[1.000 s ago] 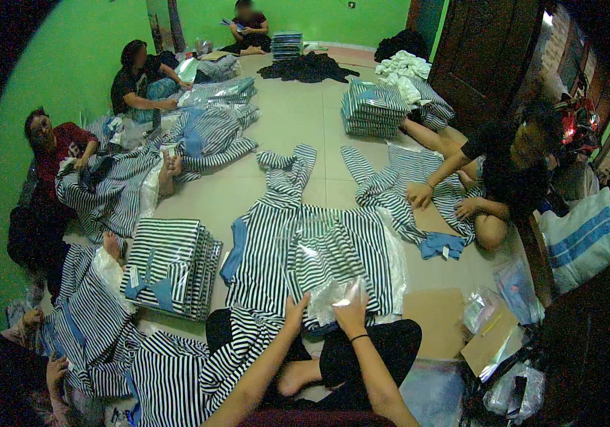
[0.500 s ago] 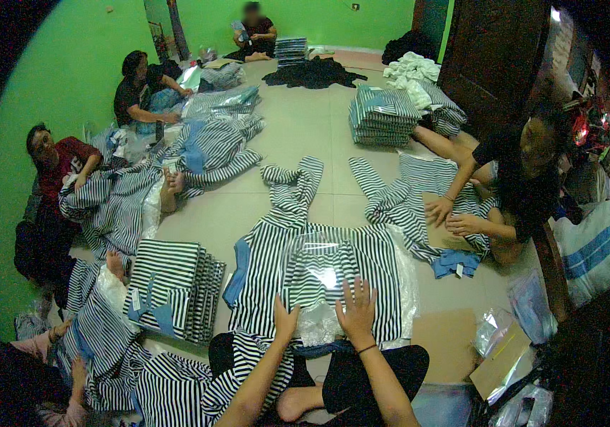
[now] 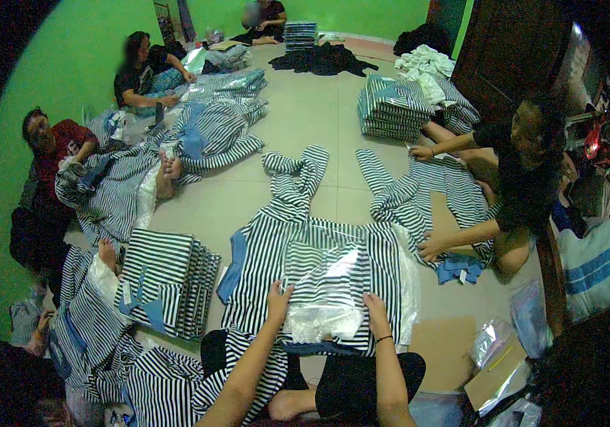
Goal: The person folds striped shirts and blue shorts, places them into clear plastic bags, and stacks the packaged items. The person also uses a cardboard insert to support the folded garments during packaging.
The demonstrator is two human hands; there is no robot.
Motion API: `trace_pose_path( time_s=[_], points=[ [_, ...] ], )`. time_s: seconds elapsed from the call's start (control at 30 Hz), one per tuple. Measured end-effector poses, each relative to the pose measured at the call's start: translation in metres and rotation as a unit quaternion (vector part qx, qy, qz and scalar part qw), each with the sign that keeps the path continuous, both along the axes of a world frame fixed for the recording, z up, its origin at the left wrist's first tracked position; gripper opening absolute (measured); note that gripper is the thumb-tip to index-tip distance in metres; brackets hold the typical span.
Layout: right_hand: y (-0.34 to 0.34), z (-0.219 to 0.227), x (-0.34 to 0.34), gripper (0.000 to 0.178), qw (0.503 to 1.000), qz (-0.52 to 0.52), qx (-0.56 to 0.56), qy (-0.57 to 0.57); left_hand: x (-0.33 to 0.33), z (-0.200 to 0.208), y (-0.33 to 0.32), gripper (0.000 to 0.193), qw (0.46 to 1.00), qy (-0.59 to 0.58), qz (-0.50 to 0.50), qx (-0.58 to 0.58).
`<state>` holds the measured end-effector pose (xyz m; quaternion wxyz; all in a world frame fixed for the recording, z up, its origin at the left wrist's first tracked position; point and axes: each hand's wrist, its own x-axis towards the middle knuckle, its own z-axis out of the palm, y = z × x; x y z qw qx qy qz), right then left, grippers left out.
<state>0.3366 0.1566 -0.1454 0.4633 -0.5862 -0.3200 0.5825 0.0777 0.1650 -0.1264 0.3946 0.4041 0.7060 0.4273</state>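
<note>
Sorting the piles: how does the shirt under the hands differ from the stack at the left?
The shirt lies spread out flat, one sleeve stretched away, a clear bag on top; the stack is many shirts folded square and piled up. Both are navy-and-white striped with blue collars.

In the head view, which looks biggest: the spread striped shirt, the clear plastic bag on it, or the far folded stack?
1. Spread black-and-white striped shirt
2. Clear plastic bag
3. Far folded striped stack, though distance from the camera shrinks it, so its true rank is unsure.
</note>
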Motion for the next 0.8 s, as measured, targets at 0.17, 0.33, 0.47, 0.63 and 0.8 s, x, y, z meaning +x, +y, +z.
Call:
trace_pose_path(
  time_s=[0.17,0.33,0.47,0.63,0.8],
  points=[
    [-0.019,-0.019,0.004,0.033,0.997,-0.063,-0.01,-0.047,-0.009,0.004,-0.005,0.069,0.993,0.057,0.001,-0.102],
    [-0.02,-0.018,0.003,0.032,0.983,-0.029,0.018,-0.18,-0.006,0.015,-0.019,0.049,0.989,0.098,-0.046,-0.097],
    [-0.013,-0.013,-0.01,0.015,0.979,-0.152,0.125,-0.057,-0.009,0.006,-0.002,0.042,0.992,0.128,0.008,-0.016],
    [-0.033,-0.013,-0.009,0.026,0.913,-0.077,0.059,-0.395,-0.038,-0.02,-0.012,0.042,0.997,0.056,0.055,-0.018],
    [-0.093,-0.013,0.016,0.023,0.945,0.139,-0.158,-0.251,-0.084,-0.022,-0.062,0.026,0.955,-0.062,-0.215,-0.194]
  ],
)
